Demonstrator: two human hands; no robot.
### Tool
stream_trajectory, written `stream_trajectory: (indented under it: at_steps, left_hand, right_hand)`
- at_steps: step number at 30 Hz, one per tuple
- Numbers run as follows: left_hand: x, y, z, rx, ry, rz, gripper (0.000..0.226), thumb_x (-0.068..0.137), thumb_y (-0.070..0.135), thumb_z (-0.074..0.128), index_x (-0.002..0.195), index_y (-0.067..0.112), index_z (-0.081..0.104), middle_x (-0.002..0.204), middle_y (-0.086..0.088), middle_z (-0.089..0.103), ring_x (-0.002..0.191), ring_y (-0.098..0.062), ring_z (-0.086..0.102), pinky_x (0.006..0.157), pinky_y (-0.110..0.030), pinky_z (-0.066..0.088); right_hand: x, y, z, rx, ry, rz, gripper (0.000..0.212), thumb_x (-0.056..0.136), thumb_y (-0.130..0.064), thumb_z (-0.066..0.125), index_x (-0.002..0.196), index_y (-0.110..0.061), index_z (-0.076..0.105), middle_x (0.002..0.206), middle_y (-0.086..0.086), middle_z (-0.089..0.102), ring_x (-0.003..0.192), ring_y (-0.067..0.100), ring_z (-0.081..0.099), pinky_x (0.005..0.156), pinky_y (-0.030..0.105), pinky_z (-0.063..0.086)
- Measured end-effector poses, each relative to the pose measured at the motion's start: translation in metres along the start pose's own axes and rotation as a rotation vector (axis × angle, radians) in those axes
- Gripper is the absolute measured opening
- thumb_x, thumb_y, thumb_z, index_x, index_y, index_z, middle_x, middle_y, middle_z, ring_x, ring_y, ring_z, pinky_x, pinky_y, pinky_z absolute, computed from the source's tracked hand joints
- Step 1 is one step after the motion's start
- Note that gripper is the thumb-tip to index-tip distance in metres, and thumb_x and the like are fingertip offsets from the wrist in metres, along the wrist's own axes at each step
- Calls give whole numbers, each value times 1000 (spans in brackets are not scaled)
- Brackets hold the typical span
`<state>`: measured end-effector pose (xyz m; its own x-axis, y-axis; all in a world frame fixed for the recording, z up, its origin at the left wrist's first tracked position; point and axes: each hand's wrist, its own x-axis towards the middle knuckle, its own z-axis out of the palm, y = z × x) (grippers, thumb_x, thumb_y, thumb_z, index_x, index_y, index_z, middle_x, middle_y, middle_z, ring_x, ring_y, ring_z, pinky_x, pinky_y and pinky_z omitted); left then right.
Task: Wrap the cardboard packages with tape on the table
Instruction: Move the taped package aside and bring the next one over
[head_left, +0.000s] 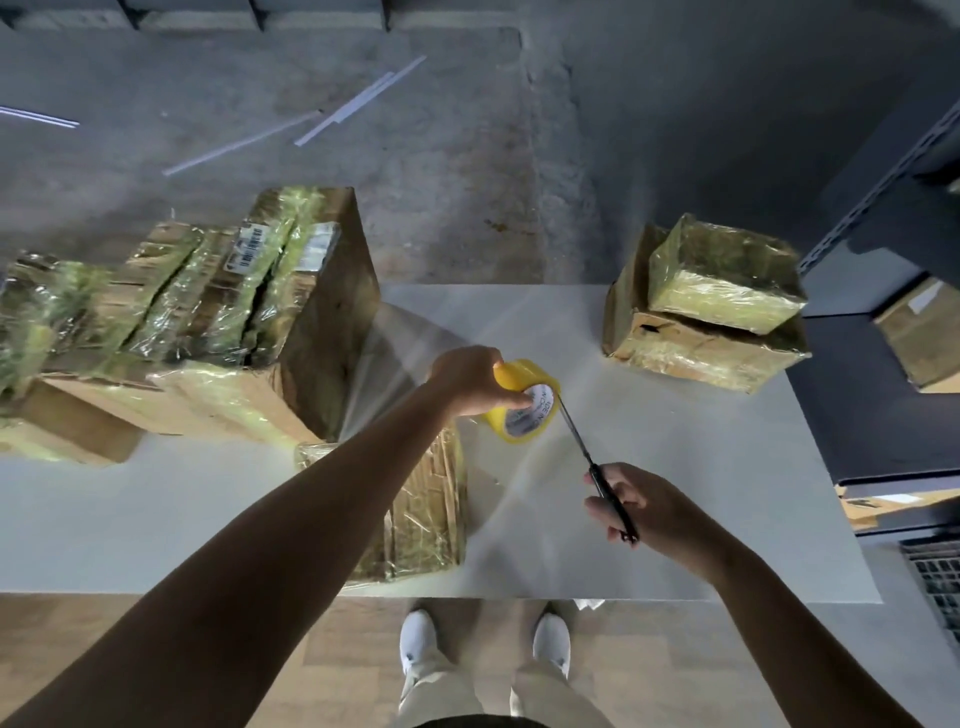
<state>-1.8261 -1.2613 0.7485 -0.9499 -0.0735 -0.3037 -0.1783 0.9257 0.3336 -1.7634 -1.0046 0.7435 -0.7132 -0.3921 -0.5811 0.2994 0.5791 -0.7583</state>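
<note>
My left hand grips a yellow tape roll held above the white table. A clear sheet of tape stretches from the roll down to a flat tape-wrapped cardboard package lying under my left forearm at the table's front edge. My right hand holds black scissors, whose blades point up-left and reach the roll's right edge.
A big stack of tape-wrapped cardboard boxes fills the table's left side. Two wrapped packages are stacked at the back right corner. Dark metal shelving with a box stands to the right. My feet are below the table's front edge.
</note>
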Motion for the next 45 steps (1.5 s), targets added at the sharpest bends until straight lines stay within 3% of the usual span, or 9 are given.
stream_trajectory:
  at_steps: [4,8,15,22,35,41,45]
  left_hand:
    - [1,-1,-2,-60,16,-15,61,69,64,72,112,22,62,116,0,64,111,-22,57,77,-27,37]
    - [4,4,-3,-123,-32,38,60,68,61,76,110,20,64,113,0,65,105,-21,59,73,-27,37]
    - [7,11,-3,-80,-73,75,61,71,59,74,113,15,62,114,-2,62,107,-23,57,75,-28,37]
    - [8,15,-1,-66,-83,108,59,72,59,73,109,15,62,110,-1,63,101,-21,57,78,-31,43]
    - [11,16,6,-52,-120,144,62,73,59,72,116,15,61,116,-2,63,105,-21,57,85,-33,46]
    - [13,11,5,-83,-134,119,60,74,61,70,112,15,62,109,-2,64,101,-22,58,84,-34,47]
    - [15,8,6,-115,-137,102,55,74,60,70,103,14,64,101,-1,64,95,-21,59,82,-34,47]
  right_hand:
    - [-4,-2,2,-117,-190,41,13,91,-29,64,102,-24,63,74,1,67,65,15,64,58,28,42]
    - [-1,-19,21,-187,-290,41,19,95,-39,57,99,-21,61,77,1,63,66,12,60,58,24,40]
    - [13,-28,41,-119,-314,135,32,92,-55,52,105,-27,60,82,-2,67,69,11,65,68,25,47]
    - [21,-31,54,-26,-308,136,33,91,-57,52,107,-29,58,87,-2,66,72,8,64,72,25,47]
    - [42,-29,74,99,-168,97,33,86,-51,65,104,-24,62,75,-2,64,64,10,62,73,27,50]
    - [39,-24,73,199,-112,56,25,88,-31,70,99,-9,66,64,2,59,52,10,55,53,18,45]
    - [40,-18,72,189,-85,20,16,87,-22,71,89,-7,67,56,3,57,48,13,52,50,20,44]
